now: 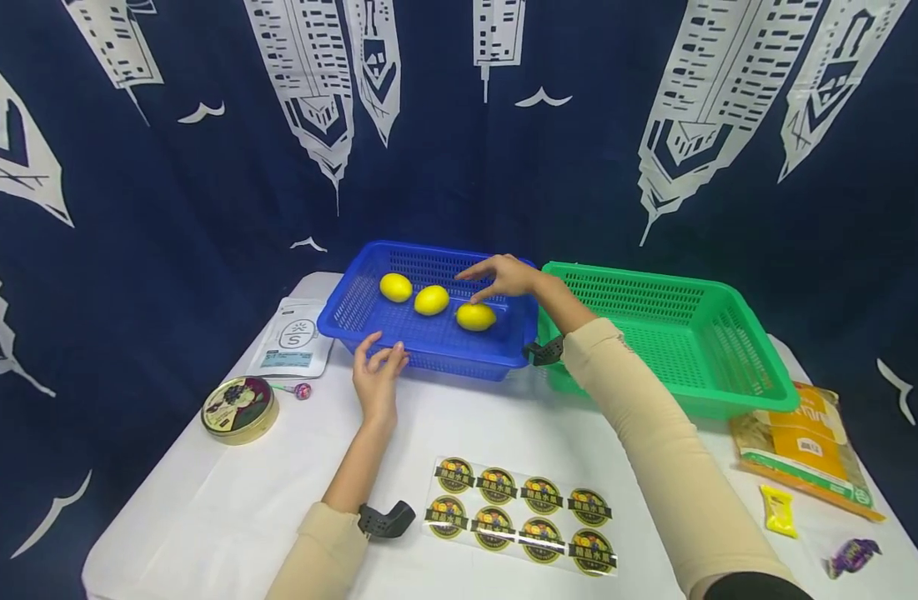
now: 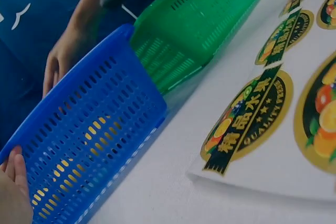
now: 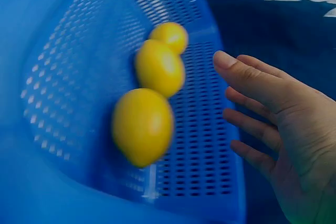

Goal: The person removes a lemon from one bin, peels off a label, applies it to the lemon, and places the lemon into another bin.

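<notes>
Three yellow lemons (image 1: 431, 300) lie in a row inside the blue plastic basket (image 1: 421, 358). My right hand (image 1: 507, 277) is over the basket's right part, fingers spread and slightly bent, near the rightmost lemon (image 1: 475, 317). The right wrist view has this hand (image 3: 283, 114) apart from the lemons (image 3: 143, 127), with nothing in it. At the basket's front left is my left hand (image 1: 376, 383), its fingers loosely bent. In the left wrist view, the left fingers (image 2: 20, 174) meet the basket's rim, and the lemons show only through the slots.
Right of the blue basket stands a green basket (image 1: 729, 400). A sticker sheet (image 1: 519, 517) lies in front. At left are a white pouch (image 1: 289, 337), a round tin (image 1: 239, 410) and a lollipop (image 1: 302, 391); at right, a snack bag (image 1: 807, 446) and wrapped candies (image 1: 779, 511).
</notes>
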{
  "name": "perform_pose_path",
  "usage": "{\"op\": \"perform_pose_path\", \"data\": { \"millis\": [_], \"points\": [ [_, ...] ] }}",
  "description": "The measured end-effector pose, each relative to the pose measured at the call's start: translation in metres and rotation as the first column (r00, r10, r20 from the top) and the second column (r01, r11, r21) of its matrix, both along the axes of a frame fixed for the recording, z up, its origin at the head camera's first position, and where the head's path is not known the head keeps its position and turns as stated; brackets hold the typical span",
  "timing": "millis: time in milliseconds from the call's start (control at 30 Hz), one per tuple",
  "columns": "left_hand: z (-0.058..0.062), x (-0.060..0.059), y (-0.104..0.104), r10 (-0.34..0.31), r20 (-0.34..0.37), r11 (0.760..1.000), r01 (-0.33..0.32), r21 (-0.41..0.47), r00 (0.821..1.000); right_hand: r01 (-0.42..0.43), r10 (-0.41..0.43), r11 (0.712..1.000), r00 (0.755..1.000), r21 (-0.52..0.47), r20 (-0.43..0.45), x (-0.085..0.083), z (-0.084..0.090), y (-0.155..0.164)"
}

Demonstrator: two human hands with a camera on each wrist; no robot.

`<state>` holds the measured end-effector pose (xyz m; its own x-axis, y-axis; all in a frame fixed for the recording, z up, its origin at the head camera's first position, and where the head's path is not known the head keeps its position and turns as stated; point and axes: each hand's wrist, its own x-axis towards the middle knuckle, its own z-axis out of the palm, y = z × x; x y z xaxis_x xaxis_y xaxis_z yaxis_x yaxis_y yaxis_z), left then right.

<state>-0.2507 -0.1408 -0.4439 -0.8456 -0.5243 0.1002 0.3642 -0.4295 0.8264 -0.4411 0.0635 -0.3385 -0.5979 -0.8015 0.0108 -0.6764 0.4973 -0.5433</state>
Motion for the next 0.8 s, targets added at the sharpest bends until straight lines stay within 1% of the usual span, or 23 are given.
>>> {"op": "perform_pose_path", "data": {
  "millis": [67, 133, 233, 300, 400, 500, 667, 800],
  "points": [
    [0.002, 0.000, 0.002, 0.015, -0.010, 1.000, -0.015, 0.008, 1.000, 0.001, -0.002, 0.999, 1.000, 0.033, 0.023, -0.004, -0.011, -0.004],
    [0.002, -0.001, 0.004, 0.039, -0.018, 0.999, -0.039, 0.007, 0.999, 0.012, -0.014, 0.998, 0.999, 0.064, 0.034, -0.007, -0.020, -0.007],
    [0.001, -0.002, 0.005, 0.061, -0.019, 0.998, -0.062, 0.000, 0.998, 0.028, -0.030, 0.993, 0.999, 0.119, 0.019, -0.011, -0.028, -0.007],
    [-0.003, -0.005, 0.005, 0.072, -0.021, 0.997, -0.072, -0.004, 0.997, 0.031, -0.034, 0.986, 0.999, 0.161, 0.015, -0.014, -0.031, -0.007],
    [-0.004, -0.005, 0.005, 0.066, -0.023, 0.998, -0.066, -0.010, 0.998, 0.033, -0.036, 0.977, 0.999, 0.210, 0.008, -0.015, -0.034, -0.005],
    [-0.004, -0.005, 0.005, 0.074, -0.026, 0.997, -0.074, -0.017, 0.997, 0.026, -0.027, 0.971, 1.000, 0.239, 0.003, -0.017, -0.037, -0.005],
    [-0.004, -0.005, 0.006, 0.092, -0.026, 0.995, -0.093, -0.035, 0.995, -0.008, 0.023, 0.955, 0.999, 0.297, -0.045, -0.019, -0.041, -0.008],
    [-0.007, -0.006, 0.006, 0.098, -0.035, 0.994, -0.099, -0.052, 0.995, 0.009, 0.008, 0.948, 0.999, 0.318, -0.052, -0.020, -0.044, -0.009]
  ]
}}
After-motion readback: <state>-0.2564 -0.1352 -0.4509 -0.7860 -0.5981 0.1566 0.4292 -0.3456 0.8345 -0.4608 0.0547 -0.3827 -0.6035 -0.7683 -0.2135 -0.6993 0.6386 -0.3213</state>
